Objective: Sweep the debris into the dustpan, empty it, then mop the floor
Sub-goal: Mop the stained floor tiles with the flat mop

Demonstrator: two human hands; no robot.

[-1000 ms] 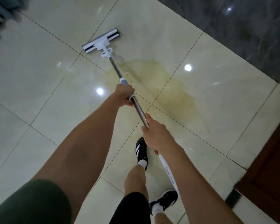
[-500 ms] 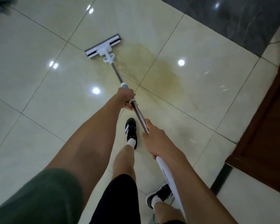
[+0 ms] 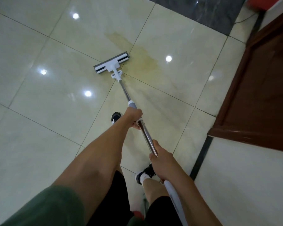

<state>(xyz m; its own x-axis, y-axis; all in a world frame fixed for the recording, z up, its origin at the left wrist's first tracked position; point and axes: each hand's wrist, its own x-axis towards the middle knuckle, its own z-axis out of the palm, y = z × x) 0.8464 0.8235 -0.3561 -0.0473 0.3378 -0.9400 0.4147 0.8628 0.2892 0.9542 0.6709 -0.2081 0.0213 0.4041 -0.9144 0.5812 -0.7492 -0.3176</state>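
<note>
A flat mop with a white and grey head (image 3: 111, 64) lies on the cream tiled floor (image 3: 39, 128), its steel pole (image 3: 146, 137) running back towards me. My left hand (image 3: 134, 118) grips the pole just below its grey collar. Lower down, my right hand (image 3: 162, 160) grips the pole above the white handle end (image 3: 174, 199). A yellowish wet stain (image 3: 147, 62) spreads on the tiles to the right of the mop head and beyond it. No dustpan or debris is in view.
A dark wooden door and frame (image 3: 258, 98) stand at the right, with a black strip (image 3: 201, 159) along the white wall base. Dark grey stone flooring (image 3: 207, 12) lies at the top. My feet in black shoes (image 3: 115, 117) stand behind the mop.
The mop head has been drawn back towards me and to the right, along the near edge of the stain. My view has shifted towards the door. Both hands keep their grip.
</note>
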